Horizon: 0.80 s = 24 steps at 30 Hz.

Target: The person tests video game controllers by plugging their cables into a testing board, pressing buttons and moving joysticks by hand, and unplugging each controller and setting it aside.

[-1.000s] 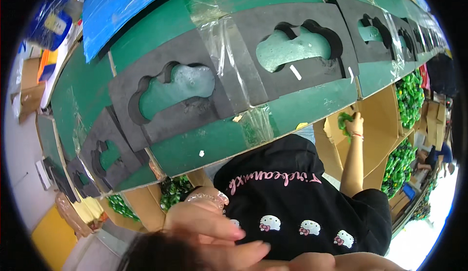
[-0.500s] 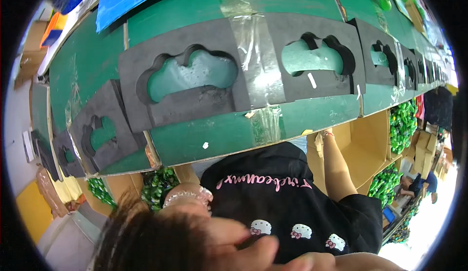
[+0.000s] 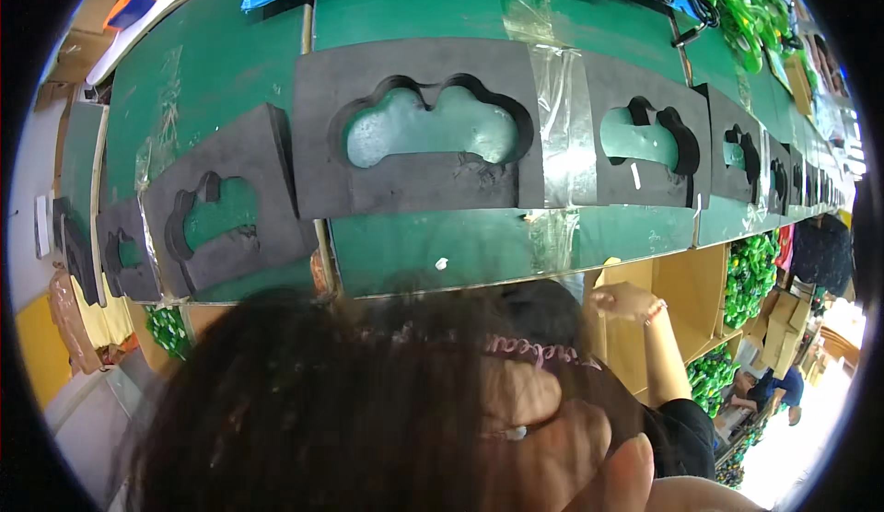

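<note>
Our view has swung down since a moment ago: dark hair point(image 3: 304, 401) now fills it, our right hand point(image 3: 589, 448) pressed flat against it, fingers together; the left hand is unseen. Black foam tray point(image 3: 414, 190) lies beyond on the green table point(image 3: 230, 61).

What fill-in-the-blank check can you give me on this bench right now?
1. The foam pads with shaped cutouts are dark ___.
2. The bench top under them is ___.
3. Clear ___ strips cross the bench between neighbouring pads.
4. A hand with a bracelet on its wrist reaches at a brown ___ box below the bench edge.

Missing words: grey; green; tape; cardboard
</note>
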Each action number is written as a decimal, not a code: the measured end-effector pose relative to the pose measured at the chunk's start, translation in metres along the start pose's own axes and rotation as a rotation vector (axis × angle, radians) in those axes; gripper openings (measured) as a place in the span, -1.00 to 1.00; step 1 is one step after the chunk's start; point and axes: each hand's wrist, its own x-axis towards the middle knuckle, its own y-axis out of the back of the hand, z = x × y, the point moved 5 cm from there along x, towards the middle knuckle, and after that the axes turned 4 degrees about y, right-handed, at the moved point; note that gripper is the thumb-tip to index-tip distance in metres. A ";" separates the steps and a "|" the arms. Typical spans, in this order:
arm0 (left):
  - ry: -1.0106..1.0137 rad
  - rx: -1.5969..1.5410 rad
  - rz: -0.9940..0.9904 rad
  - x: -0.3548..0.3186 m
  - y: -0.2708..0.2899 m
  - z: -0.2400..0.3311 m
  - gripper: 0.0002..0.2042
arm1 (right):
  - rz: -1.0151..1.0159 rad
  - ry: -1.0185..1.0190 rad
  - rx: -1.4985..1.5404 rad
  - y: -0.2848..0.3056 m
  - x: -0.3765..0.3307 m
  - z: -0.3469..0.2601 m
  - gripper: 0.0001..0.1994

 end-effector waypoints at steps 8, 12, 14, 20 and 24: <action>0.045 0.083 -0.023 -0.004 0.027 0.009 -0.89 | 0.592 0.801 -0.457 0.164 -0.172 -0.246 -0.69; 0.111 0.179 -0.003 -0.008 0.040 0.023 -0.91 | 1.278 0.601 -0.891 0.238 -0.162 -0.272 -0.71; -0.036 0.088 -0.142 -0.001 0.036 0.022 -0.92 | 1.483 0.641 -1.126 0.287 -0.137 -0.273 -0.62; 0.422 0.114 0.139 -0.009 0.026 0.046 -0.96 | 1.462 0.134 -1.246 0.365 -0.079 -0.234 -0.53; 0.149 0.113 -0.001 -0.011 0.031 0.046 -0.94 | 1.462 0.622 -1.022 0.356 -0.109 -0.240 -0.53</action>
